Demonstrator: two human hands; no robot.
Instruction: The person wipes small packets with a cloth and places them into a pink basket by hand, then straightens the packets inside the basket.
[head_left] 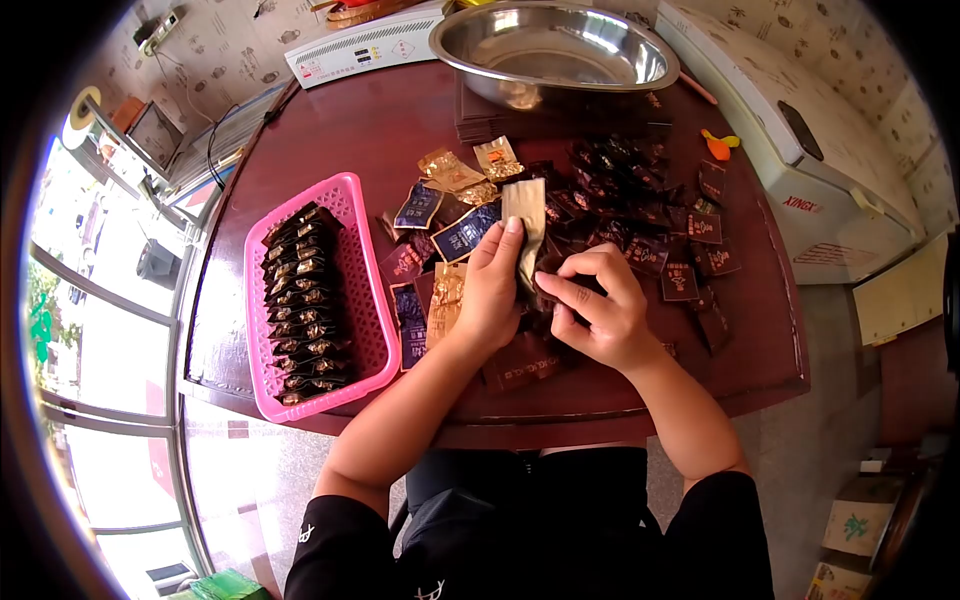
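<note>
My left hand (493,280) is closed on a gold foil packet (524,205), held upright over the table with the thumb on its face. Close beside it, my right hand (600,305) has curled fingers pinched at the packet's lower right edge. Something dark shows at those fingertips, and I cannot make out what it is. Around both hands lie loose sachets: a blue packet (468,232), a gold packet (446,300) and a pile of dark brown packets (620,180). A pink basket (378,350) on the left holds a row of dark packets (305,310) standing on edge.
A large steel basin (555,90) stands at the back on a dark stack (485,125). Left of it is a white appliance (365,45). An orange and yellow object (718,146) lies at the right, near a white freezer (800,150) with a phone-like dark object on top.
</note>
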